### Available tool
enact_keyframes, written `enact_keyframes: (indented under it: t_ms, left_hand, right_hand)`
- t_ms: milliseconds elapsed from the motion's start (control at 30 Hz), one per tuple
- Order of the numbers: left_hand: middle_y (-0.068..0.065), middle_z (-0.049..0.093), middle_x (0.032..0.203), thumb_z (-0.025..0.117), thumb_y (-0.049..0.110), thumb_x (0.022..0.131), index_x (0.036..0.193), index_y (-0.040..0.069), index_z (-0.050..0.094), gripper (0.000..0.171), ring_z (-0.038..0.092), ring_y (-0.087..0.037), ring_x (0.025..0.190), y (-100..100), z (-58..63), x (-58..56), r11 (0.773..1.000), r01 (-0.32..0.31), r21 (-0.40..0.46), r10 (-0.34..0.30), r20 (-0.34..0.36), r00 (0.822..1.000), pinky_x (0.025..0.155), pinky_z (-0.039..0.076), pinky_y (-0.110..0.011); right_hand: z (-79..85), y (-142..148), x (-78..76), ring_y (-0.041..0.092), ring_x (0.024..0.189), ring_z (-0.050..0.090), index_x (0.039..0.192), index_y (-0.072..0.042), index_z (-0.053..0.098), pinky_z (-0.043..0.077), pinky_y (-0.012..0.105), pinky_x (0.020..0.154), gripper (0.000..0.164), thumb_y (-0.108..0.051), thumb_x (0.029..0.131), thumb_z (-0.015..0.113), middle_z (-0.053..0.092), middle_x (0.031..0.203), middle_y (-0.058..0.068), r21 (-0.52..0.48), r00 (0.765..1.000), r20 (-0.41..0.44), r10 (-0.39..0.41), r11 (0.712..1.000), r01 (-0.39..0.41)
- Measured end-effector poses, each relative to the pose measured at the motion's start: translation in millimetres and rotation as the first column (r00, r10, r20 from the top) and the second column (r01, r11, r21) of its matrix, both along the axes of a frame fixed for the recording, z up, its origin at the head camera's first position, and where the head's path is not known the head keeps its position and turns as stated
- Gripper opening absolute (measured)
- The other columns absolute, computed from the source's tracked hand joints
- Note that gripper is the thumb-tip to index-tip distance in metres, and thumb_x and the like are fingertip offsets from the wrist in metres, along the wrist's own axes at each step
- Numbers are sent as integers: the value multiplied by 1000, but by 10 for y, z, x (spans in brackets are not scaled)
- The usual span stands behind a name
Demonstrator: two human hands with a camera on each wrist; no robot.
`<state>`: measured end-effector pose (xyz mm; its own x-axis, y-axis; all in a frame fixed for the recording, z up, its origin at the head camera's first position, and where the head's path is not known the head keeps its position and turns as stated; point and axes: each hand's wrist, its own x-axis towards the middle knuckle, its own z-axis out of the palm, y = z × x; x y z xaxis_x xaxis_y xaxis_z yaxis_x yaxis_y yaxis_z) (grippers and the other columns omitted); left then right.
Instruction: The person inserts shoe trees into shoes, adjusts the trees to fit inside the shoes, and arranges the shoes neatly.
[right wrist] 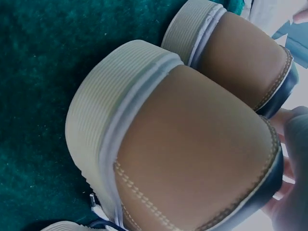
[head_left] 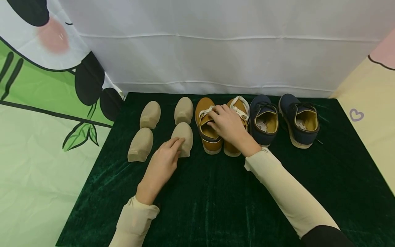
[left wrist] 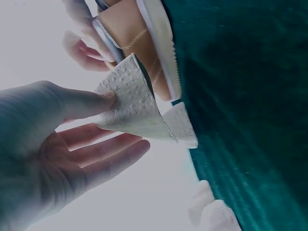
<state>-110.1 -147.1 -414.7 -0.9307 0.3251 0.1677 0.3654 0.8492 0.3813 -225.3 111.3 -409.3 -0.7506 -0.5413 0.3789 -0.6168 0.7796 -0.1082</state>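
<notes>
My left hand (head_left: 162,164) pinches a beige moulded shoe insert (head_left: 182,137) between thumb and fingers; the left wrist view shows the insert's flat end (left wrist: 130,101) tilted up. Three more beige inserts lie left of and behind it, among them the far insert (head_left: 184,110) and the left insert (head_left: 141,144). My right hand (head_left: 229,125) reaches over a pair of tan shoes with white laces. Its fingers grip the tongue area of the left tan shoe (head_left: 213,145), at the opening. The right tan shoe (head_left: 232,150) is partly hidden under this hand.
To the right stand two navy shoes, the nearer navy shoe (head_left: 263,135) and the outer navy shoe (head_left: 299,120), with yellowish linings. Everything rests on a dark green velvet cloth (head_left: 213,202). A white curtain (head_left: 200,61) hangs behind, and printed sheets flank both sides.
</notes>
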Motion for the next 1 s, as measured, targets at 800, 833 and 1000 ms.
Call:
enact_keyframes:
  t_ms: [800,833,1000]
  left_hand:
    - [-13,59,145,61,-7,98,148,13,55,54,57,-31,134,245,412,133,997,71,1,-70,-158,985,109,53,-49]
    - [-13,59,144,61,-8,97,148,13,55,55,57,-31,133,263,421,128,997,76,1,-75,-164,984,107,54,-48]
    - [-12,61,141,60,-13,94,146,13,57,59,58,-30,131,341,454,111,996,91,-5,-90,-203,975,102,57,-46]
  right_hand:
    - [81,-36,-120,26,92,65,112,-9,69,57,40,79,21,-27,104,66,69,106,9,-91,990,138,-4,996,16]
    - [86,-32,-127,26,90,64,113,-9,70,56,40,77,20,-26,104,66,69,104,9,-96,990,143,1,995,13]
    - [120,-3,-149,24,85,64,115,-8,71,56,38,75,18,-22,104,65,70,104,9,-121,985,171,26,993,-5]
